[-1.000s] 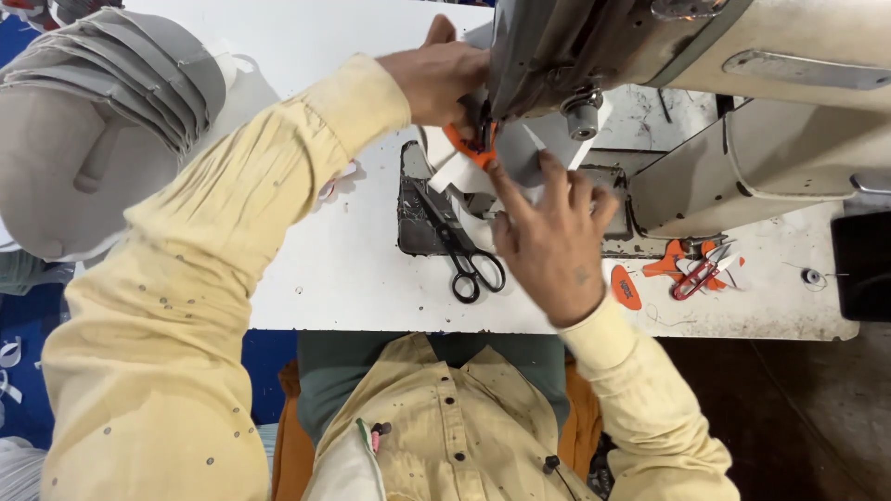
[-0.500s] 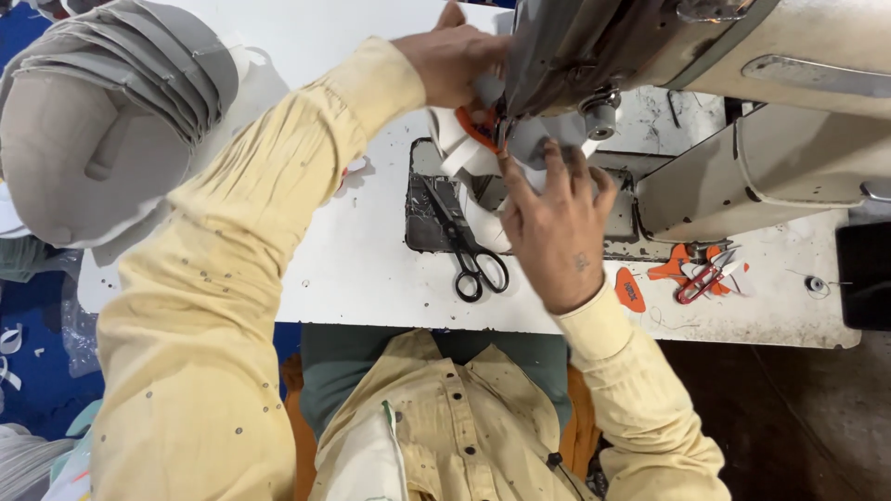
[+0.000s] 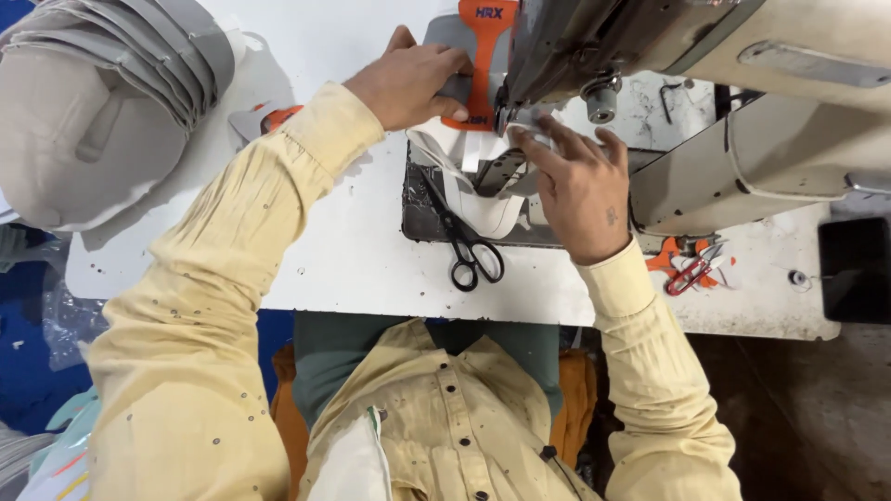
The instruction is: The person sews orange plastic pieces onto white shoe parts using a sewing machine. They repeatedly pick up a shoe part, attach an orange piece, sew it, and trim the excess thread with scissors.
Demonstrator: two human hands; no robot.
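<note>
My left hand point(image 3: 406, 82) rests on a grey fabric piece with an orange strip point(image 3: 484, 46) and presses it flat just left of the sewing machine head point(image 3: 594, 37). My right hand point(image 3: 577, 186) lies on the same workpiece's white part point(image 3: 483, 209) at the needle area, fingers spread and pointing left under the head. The needle itself is hidden by the machine. Black scissors point(image 3: 469, 249) lie on the metal plate just below and between my hands.
A stack of grey cut pieces point(image 3: 93, 111) sits at the far left of the white table point(image 3: 343, 250). Small red-handled snips and orange scraps point(image 3: 689, 264) lie at the right. A dark object point(image 3: 854, 269) sits at the right edge.
The view has shifted and the grey and orange piece now shows beyond the machine head. My left hand has moved onto it; my right hand stays by the needle.
</note>
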